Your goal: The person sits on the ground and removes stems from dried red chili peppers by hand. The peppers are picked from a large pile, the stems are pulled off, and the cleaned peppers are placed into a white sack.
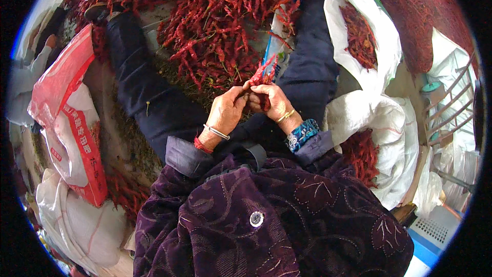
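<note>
Both hands meet in front of the lap, between the outstretched legs. My right hand [275, 102] is closed around a small bunch of dried red chili peppers [263, 75], whose wrinkled tips point up and away from me. At the stem end of the bunch, my left hand [226, 111] has thumb and fingertips pinched together; whether a stem lies between them cannot be seen. Just beyond the hands spreads a large heap of dried red chilies [219, 27], some with pale stems. A small green leaf bit lies by the bunch.
An open white woven sack [390, 42] of chilies stands at the upper right, another white sack [399, 123] with chilies below it. To the left are a red and white printed bag [78, 134] and a white sack [92, 227]. Another person's hand [50, 41] shows far left.
</note>
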Motion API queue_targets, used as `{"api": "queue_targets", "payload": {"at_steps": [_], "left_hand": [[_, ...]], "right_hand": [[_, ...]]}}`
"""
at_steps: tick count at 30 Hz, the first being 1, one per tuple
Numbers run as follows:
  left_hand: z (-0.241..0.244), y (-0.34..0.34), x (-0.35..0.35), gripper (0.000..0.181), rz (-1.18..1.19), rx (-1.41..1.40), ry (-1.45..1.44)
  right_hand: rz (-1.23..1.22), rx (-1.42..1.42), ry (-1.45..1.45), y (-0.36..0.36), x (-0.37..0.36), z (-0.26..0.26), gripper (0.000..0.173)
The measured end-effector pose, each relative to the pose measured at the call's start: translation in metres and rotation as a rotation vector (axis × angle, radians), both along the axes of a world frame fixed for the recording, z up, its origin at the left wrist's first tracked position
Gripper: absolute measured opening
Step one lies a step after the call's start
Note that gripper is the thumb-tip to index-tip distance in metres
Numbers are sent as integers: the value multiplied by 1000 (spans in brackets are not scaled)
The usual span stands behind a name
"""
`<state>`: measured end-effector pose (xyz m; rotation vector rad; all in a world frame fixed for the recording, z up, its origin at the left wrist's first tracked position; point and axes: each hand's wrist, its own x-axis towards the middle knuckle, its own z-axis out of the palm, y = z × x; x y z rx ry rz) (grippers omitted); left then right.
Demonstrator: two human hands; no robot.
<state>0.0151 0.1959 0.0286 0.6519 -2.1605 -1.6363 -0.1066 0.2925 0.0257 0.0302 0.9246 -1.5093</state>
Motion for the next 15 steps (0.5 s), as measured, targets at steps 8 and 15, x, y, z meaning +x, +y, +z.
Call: {"api": "queue_targets", "payload": {"at_steps": [8,15], "left_hand": [[-5,3,6,15,-134,-80,-125],[9,13,-1,12,-55,655,-29]], "right_hand": [[-24,-6,285,9,10,7,13],[-85,-174,440,21,17,21,7]]}}
